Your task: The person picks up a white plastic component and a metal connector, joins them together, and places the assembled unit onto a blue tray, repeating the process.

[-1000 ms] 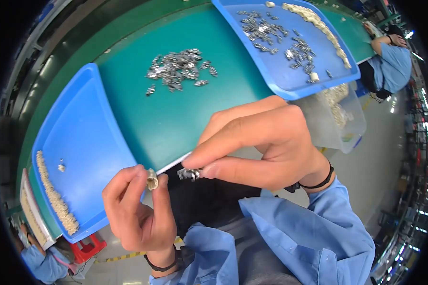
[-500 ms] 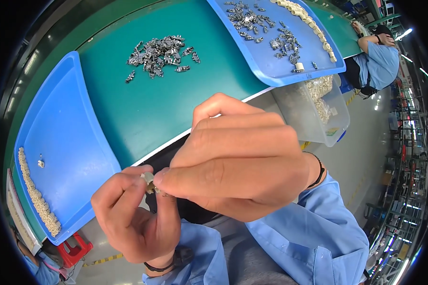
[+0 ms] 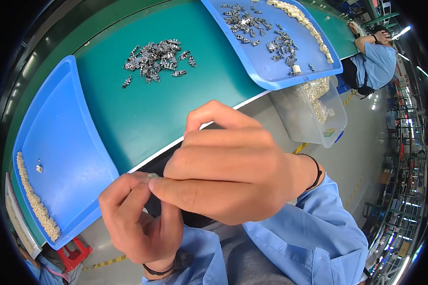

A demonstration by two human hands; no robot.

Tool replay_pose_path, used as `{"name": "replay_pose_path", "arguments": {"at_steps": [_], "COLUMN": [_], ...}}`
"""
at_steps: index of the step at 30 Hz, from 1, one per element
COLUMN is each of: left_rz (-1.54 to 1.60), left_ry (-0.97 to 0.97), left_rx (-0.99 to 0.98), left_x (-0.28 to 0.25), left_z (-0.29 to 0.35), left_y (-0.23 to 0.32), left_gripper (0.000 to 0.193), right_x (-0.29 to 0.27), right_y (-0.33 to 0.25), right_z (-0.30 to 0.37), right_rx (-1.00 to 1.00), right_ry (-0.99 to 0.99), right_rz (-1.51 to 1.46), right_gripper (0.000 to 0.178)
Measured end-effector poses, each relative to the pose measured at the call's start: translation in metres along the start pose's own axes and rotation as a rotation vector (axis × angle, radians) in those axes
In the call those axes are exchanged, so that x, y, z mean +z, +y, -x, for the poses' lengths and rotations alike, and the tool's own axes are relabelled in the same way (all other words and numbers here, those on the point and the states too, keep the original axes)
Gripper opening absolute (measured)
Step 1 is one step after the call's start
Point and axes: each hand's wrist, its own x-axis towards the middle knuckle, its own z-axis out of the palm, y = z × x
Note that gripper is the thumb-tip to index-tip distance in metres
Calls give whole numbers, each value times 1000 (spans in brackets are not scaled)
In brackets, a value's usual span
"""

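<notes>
- Our right hand (image 3: 228,175) lies across the middle of the view, knuckles up, its fingers curled and its fingertips pressed against those of our left hand (image 3: 138,223).
- Between the two sets of fingertips sits a small metal piece (image 3: 152,176), only a sliver of it showing; we cannot tell its long axis, as the fingers hide most of it.
- Both hands are closed narrowly on that piece; the left pinches from below and to the left, the right covers it from above and to the right, so neither is nearer.
- The left hand rises from the lower edge, palm turned towards us, a dark band at the wrist; the right forearm enters from the lower right in a blue sleeve.
- Beyond the hands, across the green counter (image 3: 142,114), lies a loose pile of metal clips (image 3: 157,57).
- To the left of the hands is a blue tray (image 3: 66,156) with a row of pale parts (image 3: 35,202) along its far rim.
- Up and to the right, a second blue tray (image 3: 271,76) holds more clips, with a clear plastic bin (image 3: 314,114) below it.
</notes>
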Motion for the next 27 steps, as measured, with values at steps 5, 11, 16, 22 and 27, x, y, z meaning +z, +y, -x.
{"name": "replay_pose_path", "arguments": {"at_steps": [5,11,16,22,27], "left_rz": [-26,-25,-27,12,-20], "left_ry": [-33,11,-46,-68,-104], "left_rx": [-24,-23,20,-12,-1], "left_x": [-1,3,3,3,2], "left_z": [-1,2,1,3,0], "left_y": [-1,0,-1,0,1], "left_gripper": [41,43,44,44,50], "right_x": [2,-2,-7,-13,-15], "right_y": [5,7,10,4,4], "right_z": [4,7,8,10,9], "right_rx": [27,117,152,180,153], "right_ry": [-4,-14,17,0,14], "right_rz": [-41,-159,-267,-250,-241], "right_gripper": [13,12,12,14,13]}}
